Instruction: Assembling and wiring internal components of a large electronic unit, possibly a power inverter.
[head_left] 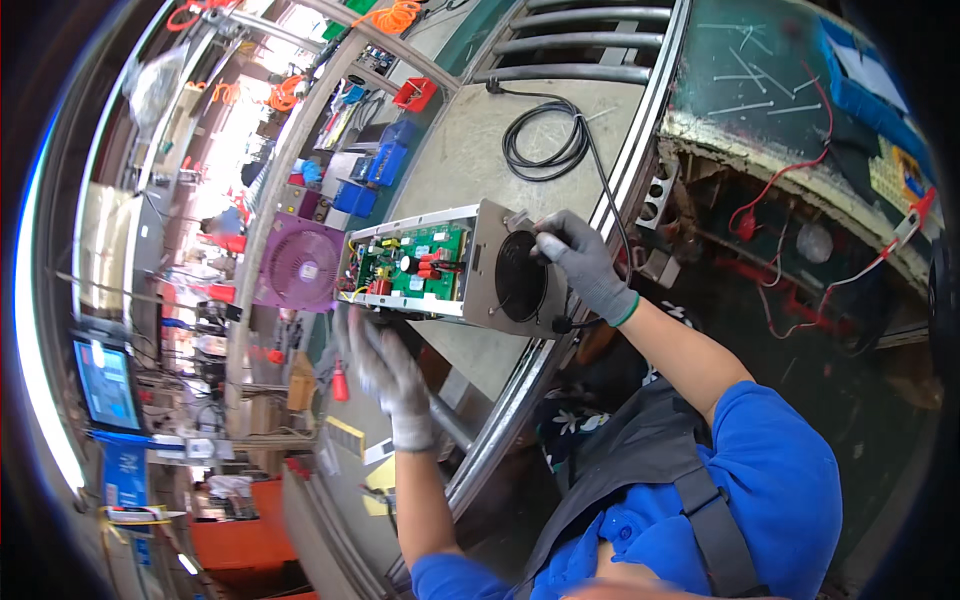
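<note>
An open metal case (487,290) sits tilted on the worktop, with a green circuit board (432,262) showing inside. Its end panel, facing me, bears a round black fan guard (521,277). At that panel's upper right edge is my right hand (583,262) in a grey glove, thumb and fingers pinched together; whatever is between them is hidden. My left hand (385,372), also gloved and slightly blurred, is beside the near left side of the case, fingers stretched out and nothing seen in them. A black power cable (548,150) with a plug lies coiled beyond the case.
A purple fan (300,262) stands at the far end of the case. Metal rollers (580,43) continue beyond the worktop (480,130). Blue bins (385,163) line the left side. On the right, a green bench (720,100) carries loose rods and a red wire. A screen (106,384) is at far left.
</note>
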